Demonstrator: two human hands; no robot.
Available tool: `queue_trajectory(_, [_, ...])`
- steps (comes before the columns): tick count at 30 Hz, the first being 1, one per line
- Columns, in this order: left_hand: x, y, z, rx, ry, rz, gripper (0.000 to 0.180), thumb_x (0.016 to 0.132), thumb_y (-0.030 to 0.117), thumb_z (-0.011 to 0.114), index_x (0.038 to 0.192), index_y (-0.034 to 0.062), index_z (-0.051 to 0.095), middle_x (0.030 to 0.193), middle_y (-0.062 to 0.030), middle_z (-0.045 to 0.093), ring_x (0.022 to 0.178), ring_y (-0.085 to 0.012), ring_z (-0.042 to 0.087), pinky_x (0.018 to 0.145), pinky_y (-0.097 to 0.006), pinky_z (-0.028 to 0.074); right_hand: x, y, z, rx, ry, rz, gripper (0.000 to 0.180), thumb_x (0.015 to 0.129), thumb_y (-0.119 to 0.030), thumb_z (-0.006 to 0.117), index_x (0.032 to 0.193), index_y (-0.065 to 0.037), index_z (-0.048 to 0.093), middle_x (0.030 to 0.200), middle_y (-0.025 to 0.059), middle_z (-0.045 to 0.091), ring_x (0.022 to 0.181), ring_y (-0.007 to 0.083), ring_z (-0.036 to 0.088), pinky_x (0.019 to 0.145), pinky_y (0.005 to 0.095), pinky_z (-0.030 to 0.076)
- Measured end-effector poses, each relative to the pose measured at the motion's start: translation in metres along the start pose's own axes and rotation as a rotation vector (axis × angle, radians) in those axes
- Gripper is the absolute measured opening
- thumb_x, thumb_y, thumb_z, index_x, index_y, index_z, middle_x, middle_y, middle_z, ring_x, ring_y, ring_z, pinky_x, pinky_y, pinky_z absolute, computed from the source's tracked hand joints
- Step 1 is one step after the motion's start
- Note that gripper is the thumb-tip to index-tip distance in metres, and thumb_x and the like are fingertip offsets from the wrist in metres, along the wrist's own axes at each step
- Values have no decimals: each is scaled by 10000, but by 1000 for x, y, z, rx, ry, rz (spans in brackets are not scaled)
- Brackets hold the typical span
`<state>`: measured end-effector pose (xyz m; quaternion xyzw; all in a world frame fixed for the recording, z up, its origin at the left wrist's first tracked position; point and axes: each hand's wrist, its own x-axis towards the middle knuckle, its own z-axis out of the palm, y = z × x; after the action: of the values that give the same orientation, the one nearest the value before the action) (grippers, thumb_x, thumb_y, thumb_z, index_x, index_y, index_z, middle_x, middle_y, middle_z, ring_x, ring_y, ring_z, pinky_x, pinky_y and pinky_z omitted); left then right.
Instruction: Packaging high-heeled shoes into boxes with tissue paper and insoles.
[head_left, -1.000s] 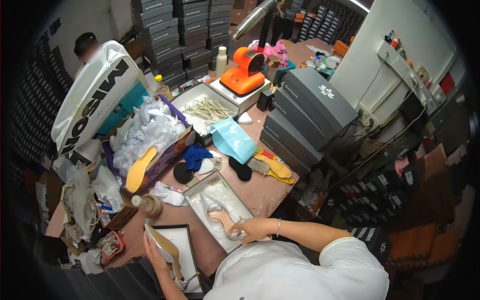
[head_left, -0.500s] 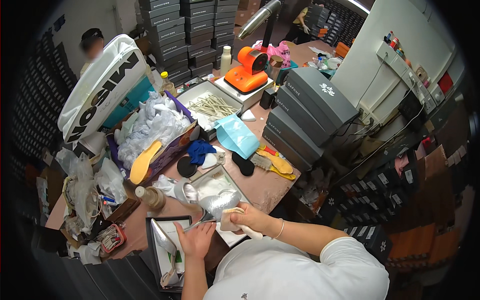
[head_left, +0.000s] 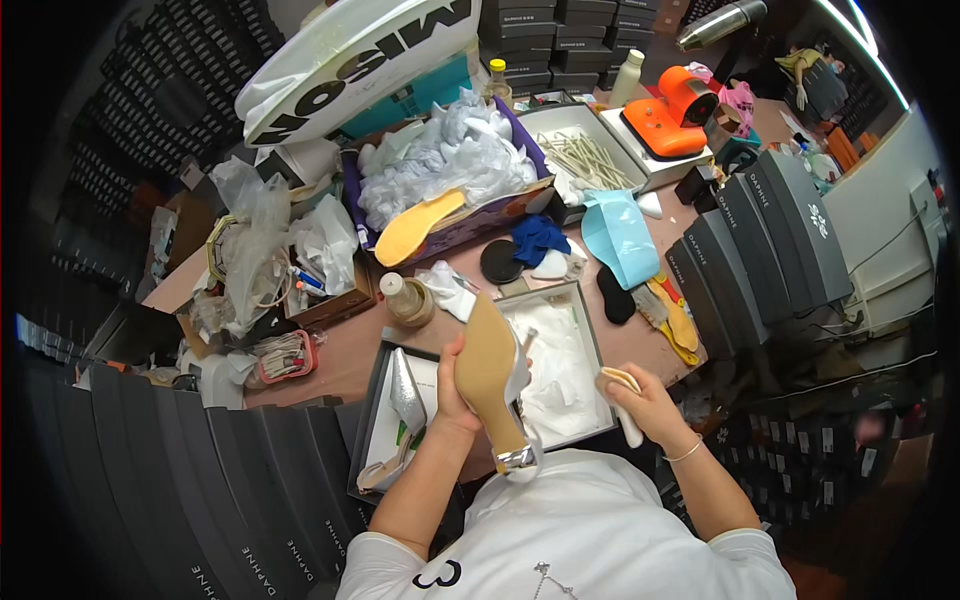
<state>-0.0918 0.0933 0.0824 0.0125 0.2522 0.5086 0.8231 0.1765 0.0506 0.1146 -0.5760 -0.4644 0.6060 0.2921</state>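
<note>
My left hand (head_left: 454, 395) is closed around a high-heeled shoe (head_left: 485, 362), gripping it at the side of the sole. Its tan sole faces up, and the shiny silver heel (head_left: 516, 459) points toward my body. To the right, my right hand (head_left: 655, 408) is closed on a folded cream-white cloth (head_left: 625, 402), apart from the shoe. A second, silver shoe (head_left: 407, 392) lies in a dark open shoebox (head_left: 352, 470) beside my left forearm. Between my hands sits another open box (head_left: 596, 350) lined with white tissue paper (head_left: 557, 375).
A glass jar (head_left: 408, 302), black round pad (head_left: 501, 261), blue cloth (head_left: 541, 240) and light-blue face mask (head_left: 621, 240) lie beyond. Behind them stand a purple box of crumpled paper (head_left: 450, 160) and an orange device (head_left: 668, 115). Grey shoeboxes (head_left: 745, 245) are stacked at right.
My left hand, open and palm up before, now holds the shoe, which is turned sole up. My right hand has moved right, away from the shoe, still holding the cloth. The view has shifted left.
</note>
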Motion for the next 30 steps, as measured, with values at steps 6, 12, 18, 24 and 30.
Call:
queue_trajectory(6, [-19,-46,13,35,79,-257,499,956,468,402,1196,53,543,1087,-119,625,1018,-230,616,865,-367,516,15,-12,75,-690,-13,-872,172,763,-95,648,878,-77,522,789,91,516,710,323,586,598,387,506])
queue_trajectory(12, [-12,-85,1,160,127,-116,569,940,528,370,1221,54,513,1105,-109,600,978,-217,604,812,-351,506,39,-5,50,-561,55,-667,133,863,-159,614,914,-60,542,764,135,540,662,349,586,547,405,483])
queue_trajectory(18, [-3,-87,-21,247,146,-213,547,937,504,395,1197,42,531,1092,-83,607,969,-176,597,846,-303,477,54,19,57,-639,42,-622,123,872,-157,594,893,-52,532,772,130,543,674,345,585,573,396,485])
queue_trajectory(24, [5,-66,-34,239,191,-181,534,930,502,397,1169,48,545,1073,-78,612,955,-184,595,826,-299,479,45,11,80,-471,-90,-699,153,908,-206,537,943,-57,554,770,131,558,672,334,592,586,400,490])
queue_trajectory(30, [1,-76,-30,176,297,-24,531,933,492,370,1169,51,548,1047,-92,625,922,-202,611,802,-311,490,76,5,66,-507,-13,-639,133,895,-210,559,914,-79,541,749,115,569,677,329,603,546,398,484])
